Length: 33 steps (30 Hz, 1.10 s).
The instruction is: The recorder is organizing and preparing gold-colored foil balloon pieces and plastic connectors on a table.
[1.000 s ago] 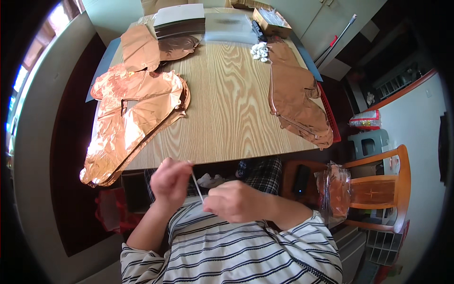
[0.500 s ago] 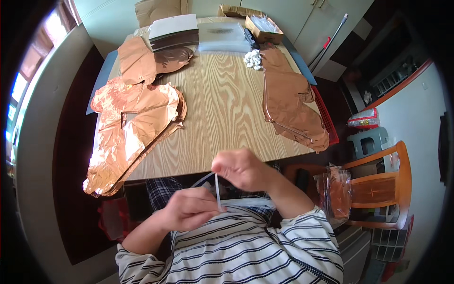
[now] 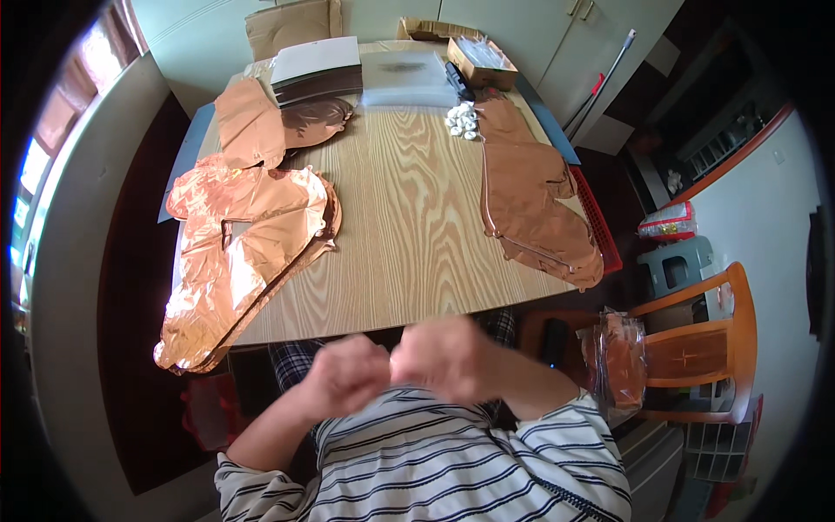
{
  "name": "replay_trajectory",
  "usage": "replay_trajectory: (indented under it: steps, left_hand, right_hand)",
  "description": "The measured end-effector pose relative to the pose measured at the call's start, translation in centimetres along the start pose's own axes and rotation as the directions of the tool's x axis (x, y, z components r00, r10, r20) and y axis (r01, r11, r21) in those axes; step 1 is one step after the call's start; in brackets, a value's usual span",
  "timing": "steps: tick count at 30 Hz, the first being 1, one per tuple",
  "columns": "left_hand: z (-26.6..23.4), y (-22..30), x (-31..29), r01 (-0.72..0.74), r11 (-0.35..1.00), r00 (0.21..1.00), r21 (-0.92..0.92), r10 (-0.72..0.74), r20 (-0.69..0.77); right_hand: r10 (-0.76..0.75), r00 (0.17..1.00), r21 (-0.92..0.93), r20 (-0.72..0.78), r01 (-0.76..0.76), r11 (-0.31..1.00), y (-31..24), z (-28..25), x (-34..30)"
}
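Over my lap, just in front of the table's near edge, my left hand (image 3: 348,376) and my right hand (image 3: 442,357) meet with fingers curled closed. Motion smears both of them. Whatever is pinched between them is hidden. Flat copper-coloured foil balloons (image 3: 261,217) lie in a shiny pile on the left of the wooden table (image 3: 409,217), one end hanging over the front corner. More flat foil balloons (image 3: 526,187) rest along the right side. Neither hand touches these piles.
At the back stand a stack of white-topped sheets (image 3: 315,63), clear plastic sleeves (image 3: 402,83) and a cardboard box (image 3: 491,76) of clear packets. Small white rolls (image 3: 462,122) sit nearby. A wooden chair (image 3: 691,348) at right bears a bag of copper foil (image 3: 623,357).
My left hand has risen and my right has dropped, bringing them together. The thin whitish strip stretched between them earlier no longer shows. The balloons have stayed put.
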<state>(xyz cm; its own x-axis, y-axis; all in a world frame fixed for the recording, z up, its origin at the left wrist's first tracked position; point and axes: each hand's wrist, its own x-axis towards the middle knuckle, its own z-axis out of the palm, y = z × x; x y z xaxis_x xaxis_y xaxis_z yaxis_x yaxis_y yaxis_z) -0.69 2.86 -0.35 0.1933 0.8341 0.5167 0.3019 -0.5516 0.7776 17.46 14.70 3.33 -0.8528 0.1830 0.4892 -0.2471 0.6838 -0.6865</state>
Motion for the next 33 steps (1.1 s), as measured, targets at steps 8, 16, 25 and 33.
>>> replay_trajectory:
  steps: [8,16,25,33]
  left_hand:
    - [-0.8,0.8,1.0,0.053,0.992,0.999,0.117,-0.052,-0.007]
    - [-1.1,0.1,0.8,0.065,0.998,0.996,-0.019,-0.066,-0.063]
    - [-0.6,0.6,0.3,0.125,0.992,0.992,-0.03,-0.124,0.039]
    - [-0.8,0.2,0.4,0.134,0.99,0.991,0.035,-0.134,-0.011]
  right_hand:
    - [0.023,1.0,0.191,-0.007,-0.021,0.981,-0.5,0.6,-0.1]
    - [0.067,0.998,0.352,0.012,-0.067,0.934,-0.6,0.5,0.1]
    - [-0.085,0.991,0.173,-0.106,0.103,0.979,0.2,0.5,-0.3]
    - [-0.052,0.995,0.261,-0.085,0.072,0.963,0.0,0.1,0.1]
